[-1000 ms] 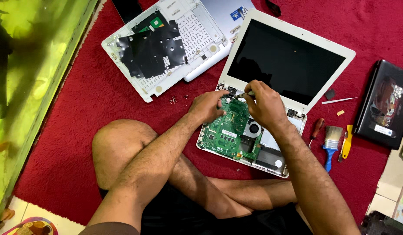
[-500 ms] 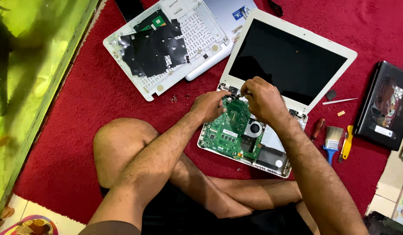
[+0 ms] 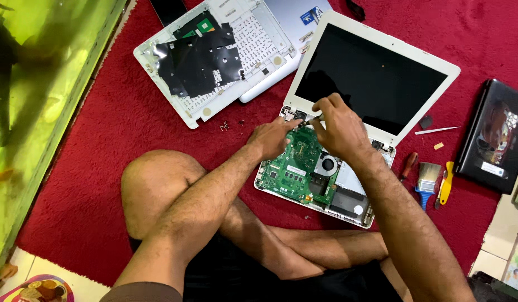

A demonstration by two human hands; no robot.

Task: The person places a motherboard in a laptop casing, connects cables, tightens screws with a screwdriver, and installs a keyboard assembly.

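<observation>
A: Red carpet [image 3: 130, 128]; on it the white opened laptop [image 3: 348, 134], green board [image 3: 297, 165] exposed near the hinge.
B: Hands?
A: Right hand [image 3: 340, 127] pinches a small screwdriver [image 3: 311, 119]; left hand [image 3: 273, 138] curled, fingertips bracing the board corner.
B: Advice: keep tip upright, press lightly. Loose screws [image 3: 224, 126] lie just beside.

Both forearms extended forward, converging; left hand [image 3: 272, 138] palm down, fingers curled, fingertips pressed low. Right hand [image 3: 338, 126] arched above it, thumb and forefinger pinched together; wrist bent.
</observation>
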